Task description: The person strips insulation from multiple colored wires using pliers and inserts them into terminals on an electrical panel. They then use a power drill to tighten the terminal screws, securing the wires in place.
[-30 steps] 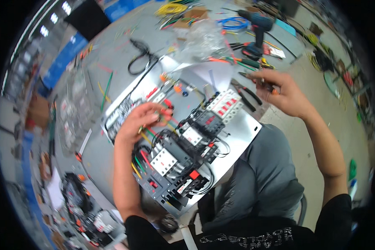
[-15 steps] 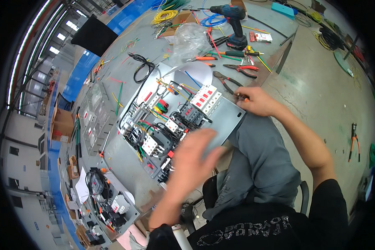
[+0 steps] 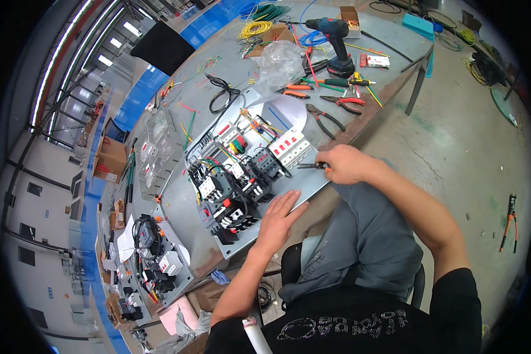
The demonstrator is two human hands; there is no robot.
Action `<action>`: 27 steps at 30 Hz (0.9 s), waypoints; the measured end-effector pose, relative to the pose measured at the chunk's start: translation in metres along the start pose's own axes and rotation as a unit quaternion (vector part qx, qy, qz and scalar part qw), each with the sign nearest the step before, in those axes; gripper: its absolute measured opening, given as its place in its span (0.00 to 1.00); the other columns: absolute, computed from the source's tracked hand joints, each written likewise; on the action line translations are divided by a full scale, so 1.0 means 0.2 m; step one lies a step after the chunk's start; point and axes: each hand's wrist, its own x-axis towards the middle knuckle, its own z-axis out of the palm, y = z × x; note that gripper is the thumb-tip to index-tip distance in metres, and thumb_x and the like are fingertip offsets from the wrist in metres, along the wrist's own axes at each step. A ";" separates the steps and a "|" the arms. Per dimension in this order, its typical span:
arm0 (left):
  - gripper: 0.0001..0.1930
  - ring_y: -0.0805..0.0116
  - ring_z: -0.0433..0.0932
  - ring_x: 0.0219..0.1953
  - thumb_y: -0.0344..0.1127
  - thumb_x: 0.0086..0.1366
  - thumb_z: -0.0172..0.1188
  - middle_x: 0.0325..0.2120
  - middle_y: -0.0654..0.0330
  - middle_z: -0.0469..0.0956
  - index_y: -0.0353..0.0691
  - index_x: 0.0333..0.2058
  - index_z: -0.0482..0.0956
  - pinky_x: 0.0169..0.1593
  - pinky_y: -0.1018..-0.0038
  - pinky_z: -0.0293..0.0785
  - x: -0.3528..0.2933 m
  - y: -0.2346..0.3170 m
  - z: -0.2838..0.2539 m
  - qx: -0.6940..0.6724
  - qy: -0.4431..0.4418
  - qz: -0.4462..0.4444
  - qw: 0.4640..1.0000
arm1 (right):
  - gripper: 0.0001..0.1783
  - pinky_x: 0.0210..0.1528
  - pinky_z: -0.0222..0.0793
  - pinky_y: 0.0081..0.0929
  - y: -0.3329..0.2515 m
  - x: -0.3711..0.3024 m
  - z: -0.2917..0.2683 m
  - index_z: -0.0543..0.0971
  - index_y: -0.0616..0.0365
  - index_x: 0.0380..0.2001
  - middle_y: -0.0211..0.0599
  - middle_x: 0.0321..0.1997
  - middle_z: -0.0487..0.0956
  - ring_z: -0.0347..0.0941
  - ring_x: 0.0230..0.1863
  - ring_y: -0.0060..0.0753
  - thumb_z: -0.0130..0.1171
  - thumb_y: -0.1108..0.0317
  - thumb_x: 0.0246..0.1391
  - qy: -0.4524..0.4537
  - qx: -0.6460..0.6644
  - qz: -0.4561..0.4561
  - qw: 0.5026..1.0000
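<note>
Jutting from the right hand [image 3: 345, 164] is a slim dark tool [image 3: 310, 166].

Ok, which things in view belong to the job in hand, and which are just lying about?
Seemingly in use:
metal panel with wired components, left hand at its edge
slim dark tool in right hand

Seemingly lying about:
cordless drill
clear plastic bag
red-handled pliers
yellow wire coil
</note>
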 end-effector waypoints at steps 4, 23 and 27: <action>0.25 0.47 0.76 0.65 0.25 0.60 0.67 0.62 0.50 0.78 0.42 0.58 0.81 0.67 0.54 0.73 0.01 0.03 -0.05 -0.058 0.018 -0.014 0.998 | 0.20 0.54 0.75 0.54 -0.03 -0.10 -0.04 0.82 0.58 0.51 0.57 0.43 0.85 0.81 0.49 0.62 0.59 0.65 0.55 -0.039 0.060 -0.008 0.997; 0.26 0.48 0.76 0.62 0.35 0.63 0.71 0.56 0.41 0.81 0.33 0.58 0.81 0.61 0.58 0.74 0.89 -0.50 -0.40 -0.114 0.126 -0.297 0.939 | 0.20 0.49 0.75 0.50 0.05 0.13 -0.29 0.81 0.59 0.51 0.55 0.39 0.84 0.81 0.44 0.60 0.60 0.65 0.56 0.150 0.103 -0.006 0.983; 0.16 0.41 0.79 0.54 0.36 0.63 0.70 0.50 0.43 0.83 0.33 0.46 0.88 0.61 0.52 0.73 0.93 -0.21 -0.28 0.148 0.286 -0.139 0.936 | 0.21 0.49 0.76 0.50 0.14 0.27 -0.29 0.82 0.60 0.52 0.56 0.39 0.84 0.81 0.44 0.61 0.60 0.66 0.56 0.182 0.032 0.010 0.983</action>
